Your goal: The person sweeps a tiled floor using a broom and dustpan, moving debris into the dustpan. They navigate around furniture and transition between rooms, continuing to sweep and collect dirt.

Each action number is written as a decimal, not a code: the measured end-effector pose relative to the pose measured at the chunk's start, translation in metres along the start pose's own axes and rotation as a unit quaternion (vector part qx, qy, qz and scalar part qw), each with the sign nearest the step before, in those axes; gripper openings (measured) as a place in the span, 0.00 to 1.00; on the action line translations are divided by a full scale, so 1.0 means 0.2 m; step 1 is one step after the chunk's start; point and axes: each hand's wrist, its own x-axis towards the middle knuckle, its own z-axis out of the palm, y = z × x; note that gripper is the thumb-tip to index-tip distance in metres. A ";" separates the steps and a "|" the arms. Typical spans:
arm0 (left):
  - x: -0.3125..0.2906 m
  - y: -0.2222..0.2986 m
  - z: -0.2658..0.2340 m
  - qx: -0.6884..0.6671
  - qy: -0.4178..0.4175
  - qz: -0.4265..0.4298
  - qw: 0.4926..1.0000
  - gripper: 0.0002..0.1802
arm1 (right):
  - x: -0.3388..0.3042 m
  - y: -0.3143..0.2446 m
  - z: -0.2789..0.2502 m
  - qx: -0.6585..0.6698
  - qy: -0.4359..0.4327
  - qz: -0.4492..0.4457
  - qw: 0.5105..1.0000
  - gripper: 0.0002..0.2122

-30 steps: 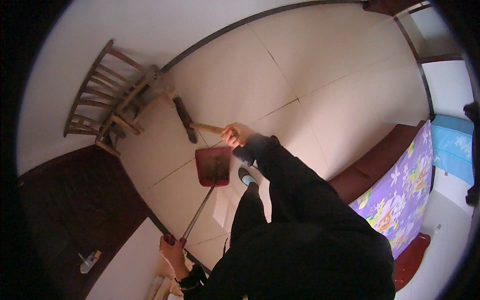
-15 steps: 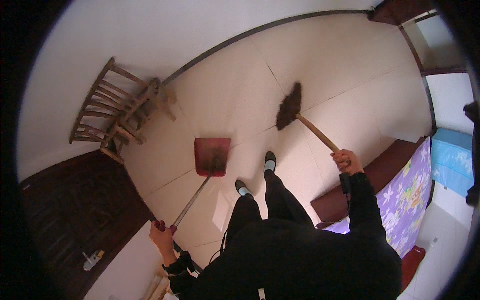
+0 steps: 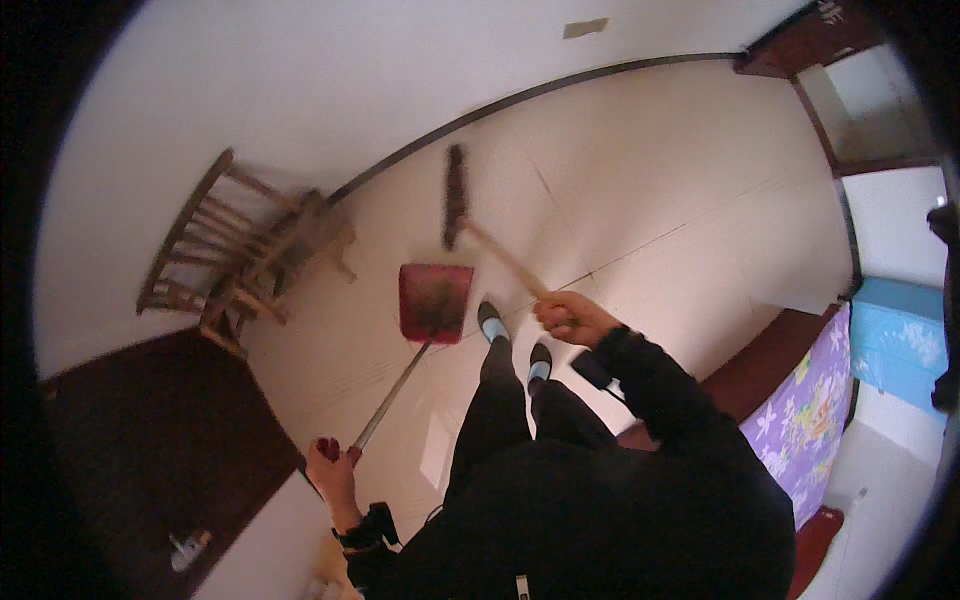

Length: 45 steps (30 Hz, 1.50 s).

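My right hand (image 3: 572,318) is closed round the wooden handle of a broom (image 3: 502,260), whose dark bristle head, blurred by motion, is over the floor near the far wall. A red dustpan (image 3: 436,300) lies on the tiles ahead of my feet, with a dark patch across its middle that I cannot make out. Its long metal handle runs down to the left, where my left hand (image 3: 328,470) grips the red end. The broom head is apart from the dustpan, just beyond its far edge.
Wooden chairs (image 3: 240,250) stand against the wall at the left, above a dark wooden door (image 3: 150,450). At the right are a bed with a purple floral cover (image 3: 800,430) and a blue box (image 3: 900,335). Pale tiled floor (image 3: 680,180) stretches toward the far right.
My right hand has swung the broom leftward, so its head has gone from right of the dustpan to beyond it. One foot has stepped forward; the dustpan has shifted slightly right in view.
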 end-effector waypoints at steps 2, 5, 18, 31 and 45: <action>0.10 0.07 0.02 -0.063 -0.011 -0.040 0.997 0.14 | 0.24 -0.09 0.15 0.007 -0.107 -0.011 0.994 0.06; 0.18 0.17 0.03 0.079 -0.015 0.042 0.996 0.16 | 0.63 -0.30 0.39 0.100 -0.068 0.112 0.986 0.13; 0.41 0.45 0.10 0.095 -0.083 0.066 0.990 0.11 | 0.50 -0.94 -0.07 -0.178 0.009 -0.212 0.961 0.15; 0.48 0.95 0.25 0.194 -0.088 0.121 0.969 0.09 | -0.43 -0.65 -0.13 0.208 0.107 -0.249 0.940 0.17; 0.62 1.49 0.70 0.083 -0.130 0.165 0.974 0.13 | 0.44 -1.56 -0.65 -0.382 0.286 -0.203 0.855 0.06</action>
